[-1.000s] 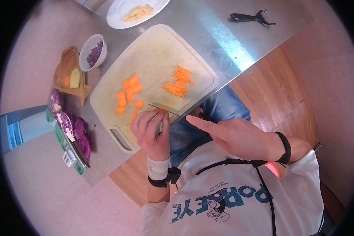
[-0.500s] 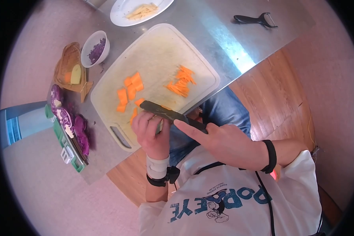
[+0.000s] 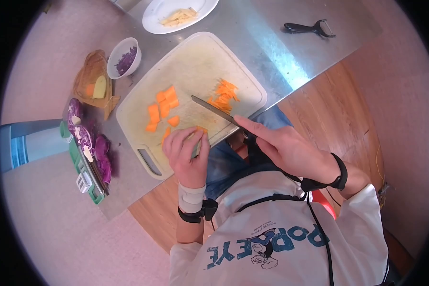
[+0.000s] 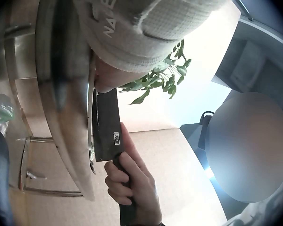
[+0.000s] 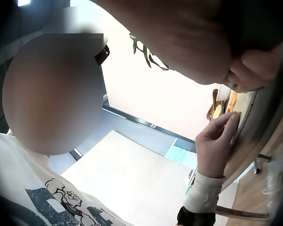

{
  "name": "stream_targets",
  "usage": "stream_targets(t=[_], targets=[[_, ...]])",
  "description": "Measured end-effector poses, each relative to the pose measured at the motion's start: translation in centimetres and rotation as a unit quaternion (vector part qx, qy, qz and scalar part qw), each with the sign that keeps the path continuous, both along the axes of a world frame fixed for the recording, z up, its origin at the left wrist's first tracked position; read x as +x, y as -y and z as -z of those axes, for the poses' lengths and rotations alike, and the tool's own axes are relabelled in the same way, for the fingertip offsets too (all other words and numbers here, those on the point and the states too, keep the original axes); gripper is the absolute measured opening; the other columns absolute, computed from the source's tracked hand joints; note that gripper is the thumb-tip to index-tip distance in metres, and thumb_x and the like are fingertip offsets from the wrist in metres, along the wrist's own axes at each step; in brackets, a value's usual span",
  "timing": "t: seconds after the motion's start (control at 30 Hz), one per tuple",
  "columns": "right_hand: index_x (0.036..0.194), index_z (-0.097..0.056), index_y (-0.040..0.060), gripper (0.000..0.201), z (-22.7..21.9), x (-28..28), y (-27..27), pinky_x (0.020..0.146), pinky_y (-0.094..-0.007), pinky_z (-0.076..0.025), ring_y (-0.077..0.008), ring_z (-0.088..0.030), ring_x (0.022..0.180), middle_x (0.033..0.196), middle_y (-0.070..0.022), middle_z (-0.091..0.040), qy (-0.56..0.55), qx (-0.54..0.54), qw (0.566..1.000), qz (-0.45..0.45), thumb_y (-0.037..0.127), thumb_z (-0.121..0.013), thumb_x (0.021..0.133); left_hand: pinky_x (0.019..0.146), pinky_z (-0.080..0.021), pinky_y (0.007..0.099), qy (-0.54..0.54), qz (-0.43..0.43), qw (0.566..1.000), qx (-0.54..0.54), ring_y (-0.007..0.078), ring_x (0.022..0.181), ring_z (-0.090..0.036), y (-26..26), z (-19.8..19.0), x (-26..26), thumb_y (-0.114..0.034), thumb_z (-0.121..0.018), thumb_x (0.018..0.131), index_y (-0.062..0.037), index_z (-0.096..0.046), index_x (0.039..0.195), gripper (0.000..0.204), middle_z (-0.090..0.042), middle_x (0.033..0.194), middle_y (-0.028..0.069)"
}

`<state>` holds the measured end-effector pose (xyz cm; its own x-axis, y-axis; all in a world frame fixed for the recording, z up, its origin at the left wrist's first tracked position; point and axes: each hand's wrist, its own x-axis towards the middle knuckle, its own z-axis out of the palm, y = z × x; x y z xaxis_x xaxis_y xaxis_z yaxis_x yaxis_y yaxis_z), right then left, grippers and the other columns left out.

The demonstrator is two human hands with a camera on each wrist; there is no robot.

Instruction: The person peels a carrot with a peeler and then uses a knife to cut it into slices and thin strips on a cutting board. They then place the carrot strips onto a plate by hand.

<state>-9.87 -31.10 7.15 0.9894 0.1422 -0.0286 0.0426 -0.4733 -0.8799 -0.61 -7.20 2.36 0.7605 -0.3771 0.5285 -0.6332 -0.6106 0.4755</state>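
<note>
On the white cutting board, my left hand pinches an orange piece under curled fingertips near the board's front edge. My right hand grips a dark knife by its handle, index finger stretched along the blade's spine; the blade lies over the board beside the orange strips. Orange chunks sit left of the blade. The left wrist view shows the right hand round the handle and the broad black blade. In the right wrist view the left hand holds a small orange piece.
Behind the board are a plate of pale strips and a bowl of shredded purple cabbage. A basket, cut cabbage and a green slicer lie at the left, a black peeler at the far right.
The knife has moved from beside my left fingers to the right and away from my body, toward the strips. My left hand still holds the orange piece.
</note>
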Motion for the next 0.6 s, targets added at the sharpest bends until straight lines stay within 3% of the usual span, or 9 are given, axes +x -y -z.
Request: stream_targets(t=[0.1, 0.17, 0.3, 0.37, 0.4, 0.47, 0.6], targets=[[0.164, -0.042, 0.0148, 0.078, 0.2, -0.3, -0.1, 0.055, -0.0445, -0.052, -0.0339, -0.065, 0.059, 0.071, -0.0159, -0.065, 0.056, -0.015, 0.998, -0.004, -0.003, -0.065, 0.091, 0.101, -0.049, 0.0412, -0.008, -0.002, 1.0, -0.005, 0.0296, 0.105, -0.067, 0.1, -0.1, -0.1, 0.001, -0.084, 0.082, -0.0056, -0.078, 0.101, 0.022, -0.075, 0.106, 0.0072], [0.165, -0.04, 0.0179, 0.076, -0.6, -0.7, -0.3, 0.068, -0.0397, -0.058, -0.0308, -0.071, 0.075, 0.101, -0.0048, -0.078, 0.018, -0.109, 0.993, -0.044, -0.005, -0.061, 0.095, 0.102, -0.049, 0.0416, -0.017, 0.0, 1.0, -0.009, 0.0319, 0.109, -0.066, 0.1, -0.2, -0.1, 0.002, -0.082, 0.083, -0.0058, -0.075, 0.109, 0.028, -0.073, 0.116, 0.01], [0.165, -0.042, 0.0216, 0.077, -0.6, -0.9, -0.3, 0.063, -0.037, -0.058, -0.024, -0.069, 0.069, 0.098, 0.0007, -0.078, 0.027, -0.168, 0.985, -0.039, -0.004, -0.061, 0.095, 0.107, -0.047, 0.045, -0.027, -0.044, 0.997, -0.048, 0.0353, 0.12, -0.061, 0.4, -1.4, -0.7, 0.003, -0.076, 0.084, -0.0067, -0.071, 0.116, 0.034, -0.067, 0.132, 0.0142], [0.165, -0.042, 0.0255, 0.079, -0.6, -1.1, -0.3, 0.056, -0.0349, -0.056, -0.0203, -0.064, 0.063, 0.097, 0.0031, -0.077, 0.027, -0.243, 0.968, -0.053, -0.002, -0.061, 0.093, 0.114, -0.039, 0.0513, 0.038, -0.024, 0.999, -0.023, 0.0381, 0.13, -0.054, 0.7, -2.9, -0.6, -0.004, -0.071, 0.087, -0.0084, -0.068, 0.118, 0.031, -0.06, 0.143, 0.0171], [0.165, -0.042, 0.0255, 0.079, -0.6, -1.2, -0.3, 0.056, -0.0349, -0.056, -0.0203, -0.064, 0.063, 0.097, 0.0031, -0.077, 0.028, -0.242, 0.968, -0.055, -0.002, -0.061, 0.093, 0.114, -0.039, 0.0513, 0.038, -0.026, 0.999, -0.021, 0.0381, 0.13, -0.054, 1.0, -3.7, -0.3, -0.004, -0.071, 0.087, -0.0084, -0.068, 0.118, 0.031, -0.06, 0.143, 0.0171], [0.164, -0.043, 0.0274, 0.079, -0.6, -1.2, -0.2, 0.052, -0.0348, -0.053, -0.0198, -0.062, 0.061, 0.091, 0.0008, -0.075, 0.042, -0.281, 0.957, -0.063, 0.002, -0.062, 0.091, 0.119, -0.027, 0.0612, 0.061, 0.034, 0.995, 0.071, 0.0386, 0.133, -0.05, 1.9, -4.8, 0.9, -0.021, -0.071, 0.087, -0.0089, -0.07, 0.107, 0.024, -0.06, 0.141, 0.0116], [0.164, -0.045, 0.0291, 0.08, 0.0, -1.7, -0.3, 0.049, -0.0348, -0.051, -0.0206, -0.061, 0.058, 0.082, -0.0017, -0.069, 0.082, -0.295, 0.951, -0.045, 0.005, -0.063, 0.09, 0.121, -0.021, 0.0652, 0.053, 0.066, 0.986, 0.142, 0.0403, 0.135, -0.05, 3.2, -5.0, 2.6, -0.023, -0.069, 0.087, -0.0075, -0.071, 0.101, 0.021, -0.06, 0.141, 0.0131]])
